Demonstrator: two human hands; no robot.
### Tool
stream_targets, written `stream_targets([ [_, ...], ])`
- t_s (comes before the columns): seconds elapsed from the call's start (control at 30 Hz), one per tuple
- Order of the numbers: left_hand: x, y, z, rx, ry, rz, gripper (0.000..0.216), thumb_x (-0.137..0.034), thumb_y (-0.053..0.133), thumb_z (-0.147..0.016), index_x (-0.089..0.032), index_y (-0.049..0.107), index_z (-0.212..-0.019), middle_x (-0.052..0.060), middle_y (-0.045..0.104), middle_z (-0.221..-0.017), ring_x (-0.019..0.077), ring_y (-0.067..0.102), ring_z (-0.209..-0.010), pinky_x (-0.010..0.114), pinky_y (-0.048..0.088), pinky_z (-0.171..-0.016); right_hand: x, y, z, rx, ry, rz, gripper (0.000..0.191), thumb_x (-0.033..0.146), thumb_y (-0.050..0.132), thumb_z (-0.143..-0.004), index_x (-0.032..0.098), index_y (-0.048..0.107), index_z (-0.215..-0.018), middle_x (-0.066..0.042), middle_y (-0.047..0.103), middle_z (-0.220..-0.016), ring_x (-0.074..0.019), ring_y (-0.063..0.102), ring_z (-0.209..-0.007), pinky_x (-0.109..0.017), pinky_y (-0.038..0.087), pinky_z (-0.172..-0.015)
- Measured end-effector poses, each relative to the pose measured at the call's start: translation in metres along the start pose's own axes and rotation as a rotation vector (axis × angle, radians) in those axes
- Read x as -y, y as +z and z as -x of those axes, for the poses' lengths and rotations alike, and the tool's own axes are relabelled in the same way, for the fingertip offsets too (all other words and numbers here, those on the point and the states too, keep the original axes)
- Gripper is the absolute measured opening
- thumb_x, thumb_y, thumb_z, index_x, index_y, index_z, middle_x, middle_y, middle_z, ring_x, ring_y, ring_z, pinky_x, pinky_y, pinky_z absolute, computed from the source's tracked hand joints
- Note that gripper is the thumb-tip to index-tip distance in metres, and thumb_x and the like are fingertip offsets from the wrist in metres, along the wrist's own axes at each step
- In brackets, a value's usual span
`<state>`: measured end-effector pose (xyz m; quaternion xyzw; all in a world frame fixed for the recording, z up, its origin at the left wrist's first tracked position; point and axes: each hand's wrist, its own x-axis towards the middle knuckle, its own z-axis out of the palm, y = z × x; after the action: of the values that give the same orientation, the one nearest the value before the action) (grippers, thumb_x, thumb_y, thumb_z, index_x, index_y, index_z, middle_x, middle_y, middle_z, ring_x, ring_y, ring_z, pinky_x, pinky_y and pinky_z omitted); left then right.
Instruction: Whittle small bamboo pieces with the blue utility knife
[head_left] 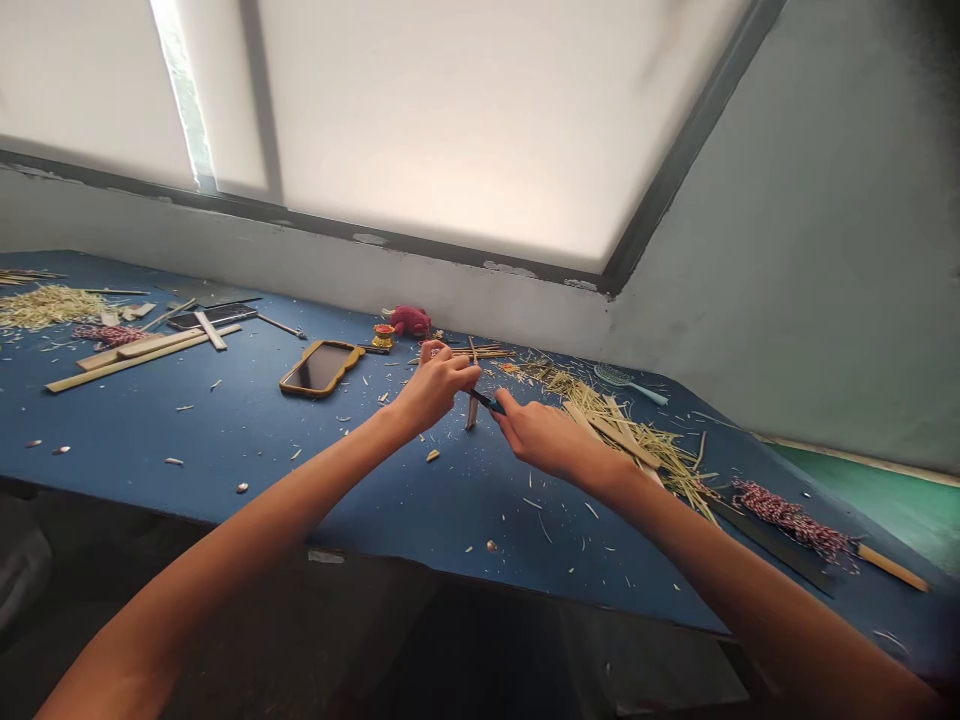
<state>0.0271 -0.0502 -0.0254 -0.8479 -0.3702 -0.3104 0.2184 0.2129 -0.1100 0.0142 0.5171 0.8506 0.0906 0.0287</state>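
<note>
My left hand [437, 385] is closed round a thin bamboo strip [472, 412], which stands nearly upright with its lower end at the blue table. In my right hand [546, 434] is a knife [486, 401] with a dark blade and a bluish handle. The blade reaches to the strip just below my left fingers, and whether it cuts into the wood cannot be made out. Both hands are close together above the table [405, 510]. Small wood chips lie scattered beneath them.
A phone in a yellow case [322, 368] lies left of my hands, with a red figure [410, 320] behind. To the right are a shavings pile [679, 455], a hairbrush [630, 383] and red-white cord [791, 518]. Wooden slats [142, 357] lie far left.
</note>
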Motion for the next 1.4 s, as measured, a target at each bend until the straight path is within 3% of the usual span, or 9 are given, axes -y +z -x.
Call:
stream_targets([
  [0.37, -0.009, 0.015, -0.004, -0.012, -0.084, 0.183, 0.027, 0.004, 0.042, -0.078, -0.018, 0.058, -0.074, 0.000, 0.062, -0.075, 0.0155, 0.050, -0.079, 0.039, 0.026, -0.091, -0.019, -0.022, -0.006, 0.236, -0.015, -0.046, 0.033, 0.041, 0.024, -0.094, 0.019, 0.044, -0.107, -0.003, 0.058, -0.066, -0.0120, 0.046, -0.038, -0.026, 0.028, -0.044],
  [0.57, -0.017, 0.020, -0.006, 0.030, -0.061, 0.270, 0.025, 0.001, 0.042, -0.081, -0.018, 0.058, -0.076, -0.001, 0.063, -0.076, 0.0143, 0.049, -0.075, 0.039, 0.025, -0.090, -0.028, -0.027, 0.001, 0.367, -0.009, -0.117, 0.036, 0.045, 0.021, -0.094, 0.018, 0.043, -0.104, -0.001, 0.055, -0.062, -0.0115, 0.046, -0.033, -0.026, 0.029, -0.039],
  [0.83, -0.010, 0.016, -0.007, 0.026, -0.033, 0.156, 0.027, -0.001, 0.041, -0.083, -0.019, 0.059, -0.078, 0.000, 0.062, -0.076, 0.0153, 0.048, -0.078, 0.038, 0.025, -0.091, -0.026, -0.019, -0.001, 0.254, -0.023, -0.101, 0.034, 0.042, 0.023, -0.094, 0.019, 0.044, -0.106, 0.000, 0.053, -0.058, -0.0113, 0.042, -0.037, -0.026, 0.026, -0.043],
  [1.1, -0.016, 0.005, -0.017, 0.061, 0.111, 0.019, 0.027, -0.002, 0.039, -0.085, -0.019, 0.058, -0.077, 0.001, 0.061, -0.076, 0.0170, 0.047, -0.080, 0.038, 0.024, -0.094, -0.025, 0.009, 0.015, 0.020, -0.026, -0.071, 0.029, 0.037, 0.022, -0.097, 0.018, 0.042, -0.107, -0.006, 0.063, -0.071, -0.0170, 0.055, -0.055, -0.027, 0.024, -0.049],
  [1.4, -0.004, -0.010, -0.013, 0.078, 0.106, -0.040, 0.027, -0.001, 0.042, -0.085, -0.021, 0.060, -0.081, 0.003, 0.063, -0.082, 0.0189, 0.047, -0.084, 0.040, 0.024, -0.094, -0.007, 0.026, 0.001, -0.063, 0.007, -0.085, 0.028, 0.034, 0.022, -0.098, 0.017, 0.036, -0.115, -0.010, 0.067, -0.079, -0.0224, 0.063, -0.065, -0.027, 0.027, -0.051],
])
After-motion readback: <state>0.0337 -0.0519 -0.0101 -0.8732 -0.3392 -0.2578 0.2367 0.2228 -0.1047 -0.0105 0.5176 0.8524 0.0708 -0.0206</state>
